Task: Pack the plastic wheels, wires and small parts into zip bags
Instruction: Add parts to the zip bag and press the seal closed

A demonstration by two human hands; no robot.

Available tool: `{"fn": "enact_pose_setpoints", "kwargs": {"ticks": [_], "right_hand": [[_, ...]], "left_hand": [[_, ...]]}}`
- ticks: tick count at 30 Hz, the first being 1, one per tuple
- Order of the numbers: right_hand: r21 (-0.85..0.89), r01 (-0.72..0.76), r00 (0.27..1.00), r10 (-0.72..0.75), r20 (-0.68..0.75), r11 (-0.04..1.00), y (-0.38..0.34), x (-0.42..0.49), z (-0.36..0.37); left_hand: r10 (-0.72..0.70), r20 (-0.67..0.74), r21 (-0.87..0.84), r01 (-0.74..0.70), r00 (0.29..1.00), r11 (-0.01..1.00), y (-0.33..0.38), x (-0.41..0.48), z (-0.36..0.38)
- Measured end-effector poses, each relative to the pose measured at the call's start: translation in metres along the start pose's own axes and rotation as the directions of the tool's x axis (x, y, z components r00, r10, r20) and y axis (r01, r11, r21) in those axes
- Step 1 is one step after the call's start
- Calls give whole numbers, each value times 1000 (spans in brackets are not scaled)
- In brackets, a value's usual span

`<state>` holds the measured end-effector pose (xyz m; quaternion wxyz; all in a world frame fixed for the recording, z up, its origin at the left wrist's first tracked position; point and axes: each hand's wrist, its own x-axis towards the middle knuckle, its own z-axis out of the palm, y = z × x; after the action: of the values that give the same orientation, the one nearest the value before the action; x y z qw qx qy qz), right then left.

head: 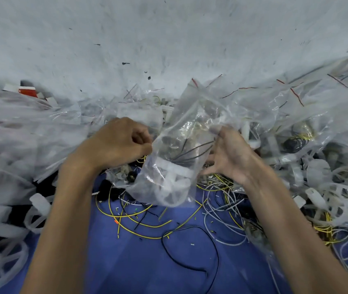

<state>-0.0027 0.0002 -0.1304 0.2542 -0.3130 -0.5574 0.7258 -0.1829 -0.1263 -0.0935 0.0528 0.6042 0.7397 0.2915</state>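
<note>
Loose yellow and black wires (147,225) lie on the blue counter (126,262), nearer than the fingers (141,139). The clear plastic zip bag (175,158), holding a white plastic wheel (168,172), hangs between both hands. The left hand (120,143) pinches its left edge and the right hand (230,155) grips its right. Its long axis runs away, with the red-striped mouth (198,85) beyond the fingers.

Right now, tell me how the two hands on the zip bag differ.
The left hand is curled into a tight fist and pinches the zip bag at its left edge; the right hand is splayed and curved against the bag's right side. The left hand meets the bag at one spot; the right hand spans a longer stretch. Both hold the same clear bag over the blue mat.
</note>
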Motion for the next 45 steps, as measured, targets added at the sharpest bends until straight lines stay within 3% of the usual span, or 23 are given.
{"fn": "enact_pose_setpoints", "kwargs": {"ticks": [5,7,8,10,11,12,13,14,20,23,26,31,34,36,38,43,45], "right_hand": [[358,-22,955,-86,282,933,3,3,19],[394,-58,926,-98,366,917,11,6,25],[305,-68,933,-48,357,950,15,9,25],[-151,-29,975,61,215,988,24,15,23],[-471,0,992,58,108,882,27,18,18],[-721,36,999,-4,45,692,32,22,10],[-860,76,996,-86,37,505,37,26,1],[-915,99,988,-146,45,391,41,28,-6],[-913,215,968,-202,151,347,55,39,-15],[-898,187,940,-339,45,399,61,49,-11],[-888,195,908,-419,3,416,58,62,-5],[-950,295,941,-204,270,104,67,73,2],[-916,377,907,-254,336,136,67,67,6],[-899,429,901,-114,419,90,69,63,10],[-897,439,898,-64,435,54,75,59,13],[-907,410,905,-159,394,91,84,51,10],[-910,411,900,-182,397,49,85,49,8]], "left_hand": [[-12,-231,146,47,973,988,-1,-16,-32],[52,-273,149,-11,961,989,-1,-30,-49],[92,-224,146,-60,970,987,0,-37,-55],[88,29,122,-91,996,988,5,-47,-55],[40,177,122,-62,983,991,8,-46,-51],[-19,291,136,-21,957,991,12,-42,-46],[-66,351,164,8,934,986,15,-35,-38],[-85,364,186,17,928,982,16,-26,-29],[47,369,103,-91,928,991,1,12,30],[90,401,148,-161,912,976,-5,19,50],[-15,522,196,-102,853,975,-13,19,59],[-6,513,88,-46,858,995,-22,14,43],[-8,511,75,-35,860,997,-23,13,32],[-18,482,56,-11,876,998,-25,11,25],[-9,455,4,8,891,1000,-28,10,20],[3,439,-88,40,898,995,-33,8,10],[2,468,-61,30,884,998,-32,9,9]]}}
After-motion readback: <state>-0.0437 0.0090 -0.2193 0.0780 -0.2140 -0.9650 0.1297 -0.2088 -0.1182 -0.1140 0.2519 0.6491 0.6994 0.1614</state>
